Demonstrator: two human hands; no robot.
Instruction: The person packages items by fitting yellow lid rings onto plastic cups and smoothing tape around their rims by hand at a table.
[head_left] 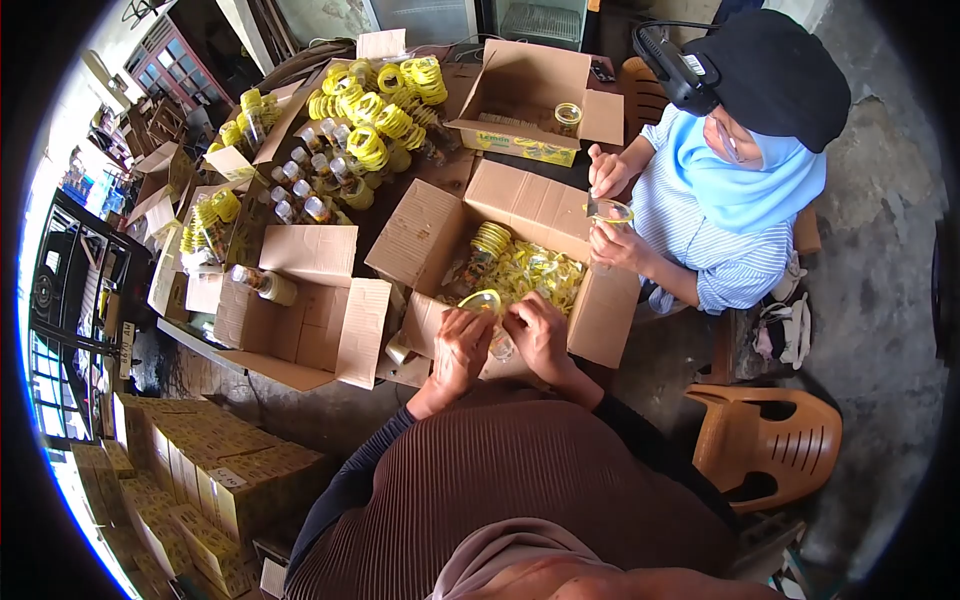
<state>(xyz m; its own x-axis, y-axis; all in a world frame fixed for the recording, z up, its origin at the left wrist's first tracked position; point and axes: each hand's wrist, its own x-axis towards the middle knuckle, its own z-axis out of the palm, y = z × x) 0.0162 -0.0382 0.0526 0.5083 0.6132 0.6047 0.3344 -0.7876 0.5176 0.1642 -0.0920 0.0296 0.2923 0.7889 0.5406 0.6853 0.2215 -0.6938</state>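
Note:
Close to my body, over the near edge of an open carton, both hands work at a clear plastic jar (502, 346) with a yellow ring (482, 301) at its top. My left hand (461, 350) is closed around it, fingers bent under the ring. From the other side, my right hand (540, 335) pinches with its fingertips right at the jar; what lies between them is hidden. Just beyond, the cardboard carton (530, 200) holds a heap of yellow-and-clear plastic pieces (545, 272) and a stack of yellow rings (490, 243).
Across the corner, a person (700, 200) holds a yellow-rimmed piece and a small tool. An open carton (315, 320) stands left, with a filled bottle (264, 285) on its edge. Yellow-topped jars (370, 120) crowd the table's far left. An orange chair (770, 440) is at right.

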